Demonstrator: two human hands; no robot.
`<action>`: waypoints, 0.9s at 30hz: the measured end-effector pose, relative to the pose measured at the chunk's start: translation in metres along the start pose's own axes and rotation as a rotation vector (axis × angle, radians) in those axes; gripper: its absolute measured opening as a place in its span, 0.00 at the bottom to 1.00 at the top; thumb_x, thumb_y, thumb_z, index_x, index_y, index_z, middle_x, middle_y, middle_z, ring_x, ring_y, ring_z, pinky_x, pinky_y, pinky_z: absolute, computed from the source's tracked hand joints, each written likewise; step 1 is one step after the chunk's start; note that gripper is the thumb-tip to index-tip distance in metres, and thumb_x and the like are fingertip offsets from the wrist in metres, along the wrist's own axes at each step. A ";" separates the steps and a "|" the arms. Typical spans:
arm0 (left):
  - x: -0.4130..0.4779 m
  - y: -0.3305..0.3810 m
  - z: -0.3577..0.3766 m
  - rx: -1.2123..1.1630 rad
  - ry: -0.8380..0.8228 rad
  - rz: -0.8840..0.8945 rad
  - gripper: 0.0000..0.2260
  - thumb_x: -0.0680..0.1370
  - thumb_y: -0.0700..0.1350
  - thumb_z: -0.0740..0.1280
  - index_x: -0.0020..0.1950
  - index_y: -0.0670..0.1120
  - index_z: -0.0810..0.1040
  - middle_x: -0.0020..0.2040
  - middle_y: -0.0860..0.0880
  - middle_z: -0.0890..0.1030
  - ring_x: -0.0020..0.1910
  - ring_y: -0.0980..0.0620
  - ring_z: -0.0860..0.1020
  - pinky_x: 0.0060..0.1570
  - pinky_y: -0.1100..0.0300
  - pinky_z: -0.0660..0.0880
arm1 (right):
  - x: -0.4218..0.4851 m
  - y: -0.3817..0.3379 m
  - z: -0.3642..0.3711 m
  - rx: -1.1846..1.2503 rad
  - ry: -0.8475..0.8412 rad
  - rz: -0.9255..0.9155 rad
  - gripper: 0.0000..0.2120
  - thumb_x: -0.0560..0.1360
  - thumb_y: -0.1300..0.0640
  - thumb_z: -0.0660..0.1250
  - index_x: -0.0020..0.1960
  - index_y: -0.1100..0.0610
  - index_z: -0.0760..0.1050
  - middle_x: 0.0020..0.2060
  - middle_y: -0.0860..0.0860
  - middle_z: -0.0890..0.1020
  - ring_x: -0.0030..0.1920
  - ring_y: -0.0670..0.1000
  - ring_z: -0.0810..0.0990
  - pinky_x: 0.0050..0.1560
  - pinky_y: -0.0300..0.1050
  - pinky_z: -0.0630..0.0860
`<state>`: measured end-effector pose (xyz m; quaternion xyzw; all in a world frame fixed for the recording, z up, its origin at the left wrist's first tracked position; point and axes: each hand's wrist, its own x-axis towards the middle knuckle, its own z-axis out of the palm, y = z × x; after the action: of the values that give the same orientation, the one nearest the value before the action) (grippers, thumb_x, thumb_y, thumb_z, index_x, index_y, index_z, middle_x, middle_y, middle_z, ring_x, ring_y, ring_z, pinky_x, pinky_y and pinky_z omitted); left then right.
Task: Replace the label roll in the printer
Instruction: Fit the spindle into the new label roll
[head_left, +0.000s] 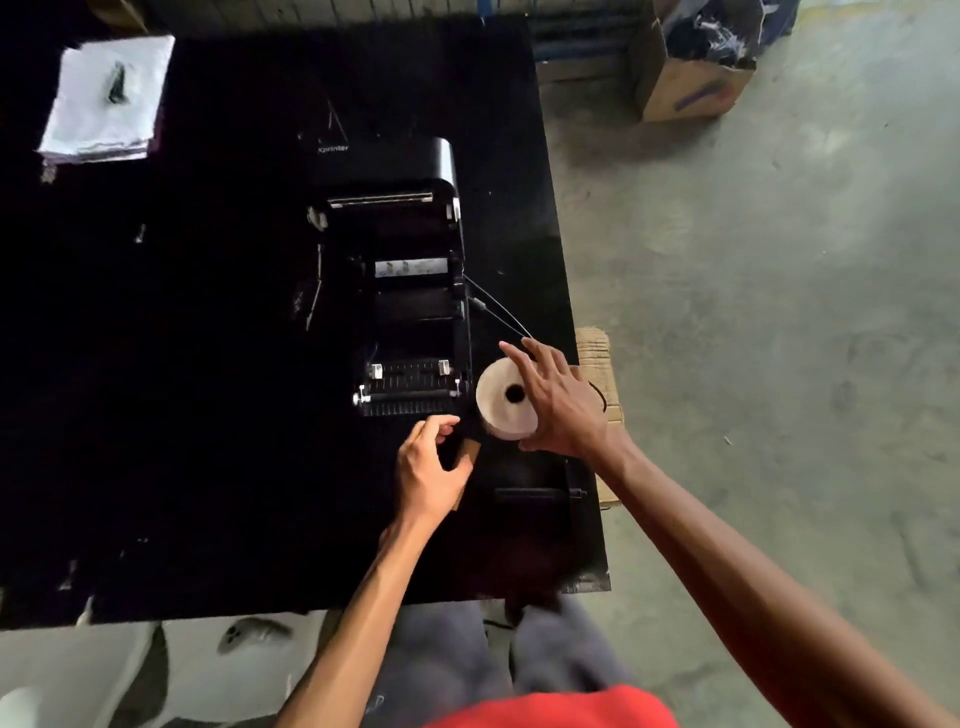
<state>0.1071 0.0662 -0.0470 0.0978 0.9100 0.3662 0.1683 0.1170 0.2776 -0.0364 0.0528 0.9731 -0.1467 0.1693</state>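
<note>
The person wears a bright red top (561, 709) of plain, smooth cloth, seen only as a curved strip along the lower edge of the view. Past the near edge of the black tabletop (208, 415), both legs are covered by greyish-blue trousers (452, 665) of soft, lightly creased fabric, which is blurred here. The slender left forearm (363, 608) and the right forearm (753, 571) are bare along all their visible length. The left hand (431, 467) and the right hand (561, 405) are bare too. Tendons and knuckles stand out on the back of the right one.
</note>
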 end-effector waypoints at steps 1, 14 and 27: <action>-0.002 -0.002 0.004 -0.001 -0.017 -0.011 0.21 0.71 0.40 0.77 0.62 0.44 0.79 0.56 0.47 0.82 0.54 0.51 0.80 0.52 0.54 0.80 | 0.007 -0.001 -0.001 -0.039 -0.027 -0.017 0.68 0.59 0.44 0.85 0.84 0.50 0.42 0.81 0.58 0.55 0.79 0.60 0.57 0.71 0.60 0.69; -0.001 -0.001 0.008 -0.072 -0.105 -0.103 0.23 0.71 0.37 0.75 0.65 0.42 0.78 0.57 0.43 0.82 0.55 0.47 0.80 0.57 0.52 0.78 | 0.028 0.014 0.005 0.174 -0.001 -0.050 0.55 0.54 0.47 0.85 0.75 0.53 0.63 0.64 0.55 0.73 0.56 0.59 0.79 0.48 0.49 0.79; 0.000 0.090 -0.041 -0.039 -0.064 0.324 0.20 0.80 0.47 0.68 0.72 0.47 0.75 0.61 0.51 0.76 0.62 0.57 0.71 0.56 0.75 0.65 | -0.086 0.027 -0.018 1.077 0.275 0.059 0.44 0.60 0.54 0.85 0.69 0.50 0.67 0.62 0.54 0.76 0.57 0.56 0.80 0.45 0.43 0.83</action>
<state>0.0961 0.1044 0.0438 0.2514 0.8691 0.4030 0.1378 0.1963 0.3044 0.0025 0.1779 0.7719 -0.6103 -0.0061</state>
